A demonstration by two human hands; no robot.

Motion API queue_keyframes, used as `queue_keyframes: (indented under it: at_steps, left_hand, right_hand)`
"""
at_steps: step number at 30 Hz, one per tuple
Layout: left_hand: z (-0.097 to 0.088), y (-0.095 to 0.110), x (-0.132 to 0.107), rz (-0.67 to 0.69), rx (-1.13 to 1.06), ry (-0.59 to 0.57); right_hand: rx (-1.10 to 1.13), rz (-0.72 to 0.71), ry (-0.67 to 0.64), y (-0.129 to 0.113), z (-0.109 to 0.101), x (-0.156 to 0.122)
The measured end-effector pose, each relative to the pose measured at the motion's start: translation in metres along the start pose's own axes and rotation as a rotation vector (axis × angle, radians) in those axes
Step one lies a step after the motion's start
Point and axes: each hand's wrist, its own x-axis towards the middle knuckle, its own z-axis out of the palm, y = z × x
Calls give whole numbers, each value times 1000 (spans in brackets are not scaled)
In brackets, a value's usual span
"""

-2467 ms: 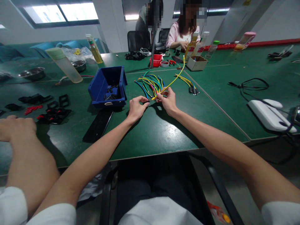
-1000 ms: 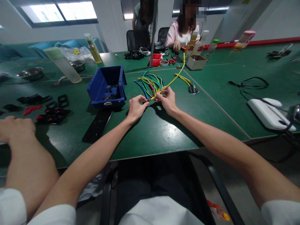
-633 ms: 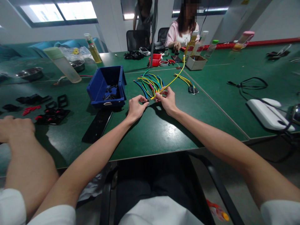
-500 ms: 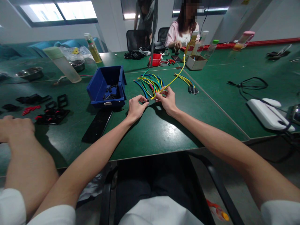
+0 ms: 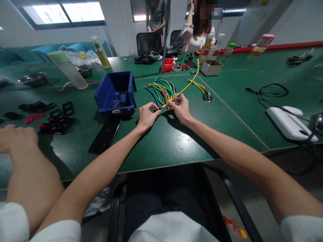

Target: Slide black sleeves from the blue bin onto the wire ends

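My right hand (image 5: 180,107) pinches a yellow wire (image 5: 188,86) near its lower end. The wire's far end curves up and away over the table. My left hand (image 5: 148,115) is closed at the fingertips on a small black piece (image 5: 159,108), mostly covered by the fingers, just left of the wire's end. Whether the piece and the wire touch is too small to tell. Directly behind both hands lies a loose bunch of blue, green and yellow wires (image 5: 161,86). To the left, a blue bin (image 5: 116,111) holds several small black parts (image 5: 120,100).
Wires with black ends (image 5: 208,97) lie to the right. A black phone-like slab (image 5: 104,136) rests by my left forearm. Another person's arm (image 5: 32,164) leans on the table at left, near black and red parts (image 5: 59,124). A white device (image 5: 290,122) with cables sits right.
My hands hold nearly the same pose. Across the table, the seated person has raised an arm, and the standing person's hands have come together in front.
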Motion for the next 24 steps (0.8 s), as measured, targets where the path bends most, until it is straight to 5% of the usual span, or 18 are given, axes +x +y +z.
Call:
queue_keyframes:
  at_steps: [24]
  left_hand:
    - [1,-3,0,18,-28,-8]
  right_hand:
    - [-2,23,-8,-1,1,1]
